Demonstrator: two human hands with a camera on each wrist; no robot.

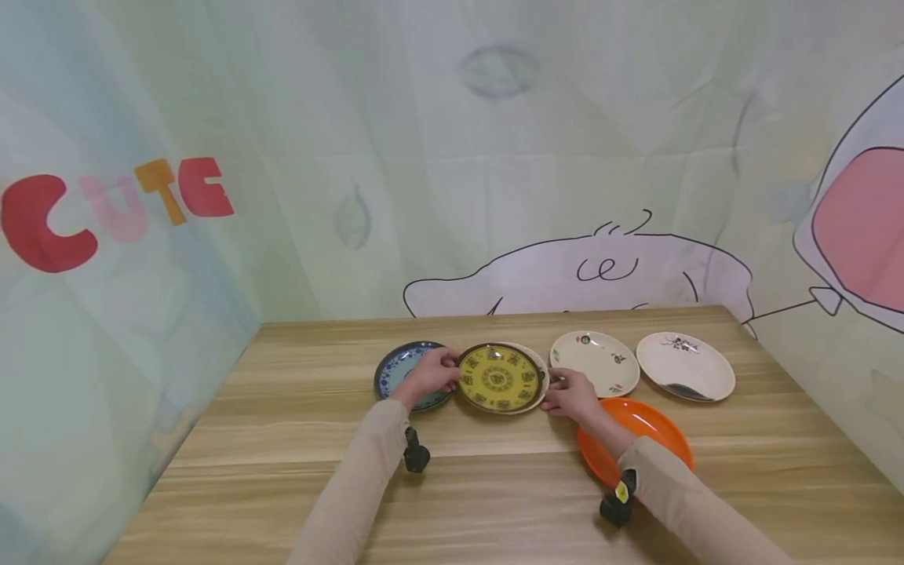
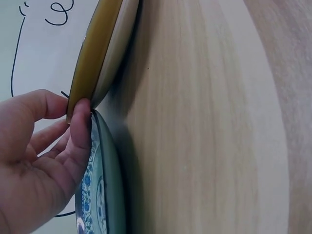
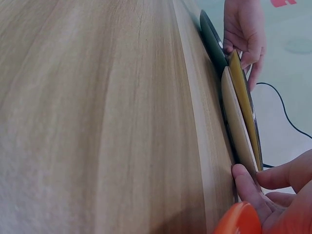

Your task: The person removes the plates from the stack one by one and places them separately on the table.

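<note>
A yellow plate (image 1: 497, 378) with a dark patterned rim lies over a cream plate (image 3: 238, 114), whose edge shows past it at the right and back. My left hand (image 1: 432, 373) pinches the yellow plate's left rim, thumb on one face and fingers on the other, as the left wrist view shows. That hand is above a blue-patterned plate (image 1: 399, 375) and covers part of it. At the opposite rim, my right hand (image 1: 574, 395) holds the yellow plate's right edge with thumb and fingers, right beside the cream plate's edge.
An orange plate (image 1: 660, 428) lies under my right forearm. Behind it are a cream plate with small flower prints (image 1: 593, 361) and a white plate with a dark drawing (image 1: 685, 365). All stand on a wooden table (image 1: 487, 502) against a printed cloth backdrop (image 1: 318, 196).
</note>
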